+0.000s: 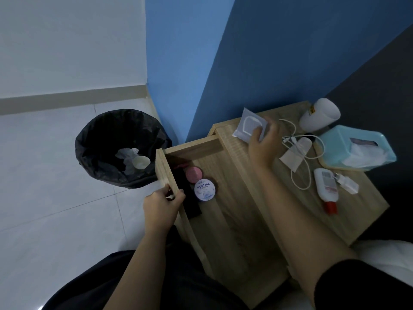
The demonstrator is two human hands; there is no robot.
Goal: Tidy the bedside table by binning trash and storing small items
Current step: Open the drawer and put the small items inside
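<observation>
Nearest us, our left hand (162, 205) curls its fingers over the front edge of the open drawer (228, 198), gripping it. Inside the drawer we note a white round jar (205, 190) printed "MOIST HYA", a pink-lidded jar (194, 174) touching it behind, and a flat black item (190, 198) along the drawer front. Left of the drawer, on the floor, stands the bin (121, 148) with a black liner, crumpled tissue and a small cup inside. Farther out on the bedside table (366, 204), our right hand (263, 144) pinches a wipes packet (249, 126) at the back corner. Beside it lie a white cable (301, 175), a red-capped bottle (326, 186), a blue tissue box (355, 148) and a white cup (319, 115) on its side.
</observation>
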